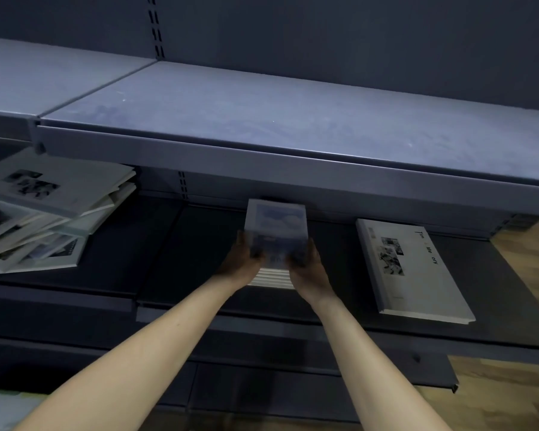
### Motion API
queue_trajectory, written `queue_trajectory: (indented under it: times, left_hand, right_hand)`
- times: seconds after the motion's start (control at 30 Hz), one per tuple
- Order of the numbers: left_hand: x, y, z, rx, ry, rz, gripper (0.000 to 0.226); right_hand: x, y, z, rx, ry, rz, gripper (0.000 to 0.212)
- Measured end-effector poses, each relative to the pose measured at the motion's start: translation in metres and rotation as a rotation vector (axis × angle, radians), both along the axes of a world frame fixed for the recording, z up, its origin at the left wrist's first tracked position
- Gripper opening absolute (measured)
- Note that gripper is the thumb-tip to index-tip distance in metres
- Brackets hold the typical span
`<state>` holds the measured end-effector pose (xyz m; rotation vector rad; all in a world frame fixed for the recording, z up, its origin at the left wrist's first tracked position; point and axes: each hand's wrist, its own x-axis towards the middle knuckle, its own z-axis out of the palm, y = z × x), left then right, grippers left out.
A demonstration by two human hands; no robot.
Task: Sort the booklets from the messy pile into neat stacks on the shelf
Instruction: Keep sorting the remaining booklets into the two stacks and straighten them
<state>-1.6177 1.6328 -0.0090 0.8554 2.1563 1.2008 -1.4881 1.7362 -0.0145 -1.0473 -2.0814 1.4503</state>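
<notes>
booklets [274, 231] with blue covers sit in a squared stack mid-shelf [199, 244], under the upper board. left hand [241, 259] and right hand [308, 265] hold the stack's near corners, fingers curled round its sides (blur hides the fingertips). thin, light and stiff enough flat, each likely slides on glossy covers, so gripping both long edges looks safest. messy pile [44, 213] lies far left; a white stack [414, 269] rests right, well apart.
</notes>
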Motion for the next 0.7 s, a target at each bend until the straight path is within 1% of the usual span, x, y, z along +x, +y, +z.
queue_trajectory:
  times: [0.07, 0.23, 0.37, 0.47, 0.5, 0.53, 0.6, 0.63, 0.7]
  left_hand:
    - [0.002, 0.002, -0.001, 0.013, 0.022, 0.001, 0.058]
    - [0.004, 0.005, -0.002, -0.027, 0.038, 0.011, 0.067]
    - [0.005, 0.001, 0.002, -0.028, 0.031, 0.015, 0.054]
    - [0.009, -0.010, 0.006, -0.125, 0.058, 0.014, 0.048]
    - [0.011, -0.016, 0.007, -0.154, 0.064, 0.005, 0.047]
    - [0.012, -0.023, 0.008, -0.169, 0.061, -0.005, 0.046]
    - [0.011, -0.036, 0.010, -0.180, 0.061, -0.030, 0.045]
    - [0.011, -0.043, 0.012, -0.180, 0.073, -0.036, 0.047]
    - [0.008, -0.052, 0.015, -0.171, 0.093, -0.010, 0.055]
  right_hand:
    - [-0.002, 0.000, -0.003, 0.007, -0.004, -0.016, 0.061]
    - [-0.005, -0.001, -0.007, 0.033, -0.014, -0.041, 0.064]
    - [-0.006, 0.000, -0.009, 0.040, 0.004, -0.048, 0.063]
    - [-0.005, -0.002, -0.008, 0.012, -0.021, -0.072, 0.066]
    - [-0.006, -0.005, -0.008, 0.035, -0.043, -0.100, 0.066]
    - [-0.006, -0.007, -0.007, 0.110, -0.092, -0.144, 0.065]
    - [-0.008, -0.017, -0.005, 0.368, -0.226, -0.237, 0.062]
    - [-0.009, -0.024, -0.004, 0.477, -0.250, -0.262, 0.060]
    - [-0.012, -0.037, -0.002, 0.613, -0.209, -0.243, 0.054]
